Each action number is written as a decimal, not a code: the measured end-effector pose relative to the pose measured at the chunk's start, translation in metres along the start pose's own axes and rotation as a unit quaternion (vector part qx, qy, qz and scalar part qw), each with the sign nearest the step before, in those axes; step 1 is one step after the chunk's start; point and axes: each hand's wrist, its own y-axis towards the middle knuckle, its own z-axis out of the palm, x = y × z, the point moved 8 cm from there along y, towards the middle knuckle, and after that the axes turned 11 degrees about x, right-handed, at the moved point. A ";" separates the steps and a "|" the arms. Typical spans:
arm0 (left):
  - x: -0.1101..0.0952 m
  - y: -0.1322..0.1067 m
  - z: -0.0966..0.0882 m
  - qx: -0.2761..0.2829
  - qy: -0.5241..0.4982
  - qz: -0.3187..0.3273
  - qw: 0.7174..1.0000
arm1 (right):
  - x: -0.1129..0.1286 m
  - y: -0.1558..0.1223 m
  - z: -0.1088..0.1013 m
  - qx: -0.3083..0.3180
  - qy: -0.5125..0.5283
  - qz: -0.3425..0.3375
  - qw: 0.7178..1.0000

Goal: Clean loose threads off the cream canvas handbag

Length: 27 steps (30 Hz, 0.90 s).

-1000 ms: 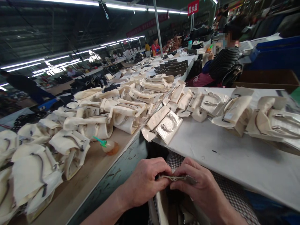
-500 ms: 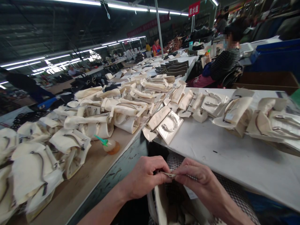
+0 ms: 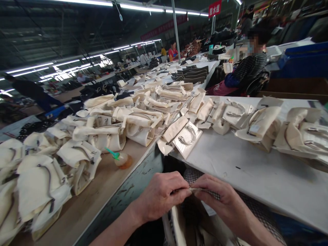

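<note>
Both hands meet over my lap, gripping the edge of a cream bag piece (image 3: pixel 178 223) whose lower part hangs between my knees. My left hand (image 3: pixel 164 194) pinches the edge between thumb and fingers. Right beside it, my right hand (image 3: pixel 217 191) has thumb and fingertips closed on the same edge. Only a thin strip of the edge shows between the fingertips. Much of the piece lies in shadow or behind the right forearm. Checked cloth (image 3: pixel 191 175) covers my legs.
Cream bag pieces (image 3: pixel 43 184) heap on the brown table at left, near a small glue bottle (image 3: pixel 122 160) with a green top. More pieces, one with a clear-wrapped handle (image 3: pixel 188 136), lie along the white table (image 3: pixel 217 153). A co-worker (image 3: pixel 246 68) sits beyond it.
My fingers have shifted slightly along the edge, and the right fingers lie flatter over it. The whole view has moved a little. Both hands keep their grip.
</note>
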 end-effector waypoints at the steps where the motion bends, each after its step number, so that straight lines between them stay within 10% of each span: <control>1: 0.002 0.000 0.000 0.005 -0.016 -0.006 1.000 | -0.002 0.000 -0.001 -0.004 0.006 0.005 1.000; 11: 0.016 0.001 -0.002 0.042 -0.113 -0.084 0.989 | 0.002 0.005 -0.011 0.028 0.023 0.022 0.999; 27: -0.020 -0.011 0.010 -0.054 -0.045 -0.003 0.998 | 0.014 -0.007 -0.005 0.002 0.020 -0.077 0.997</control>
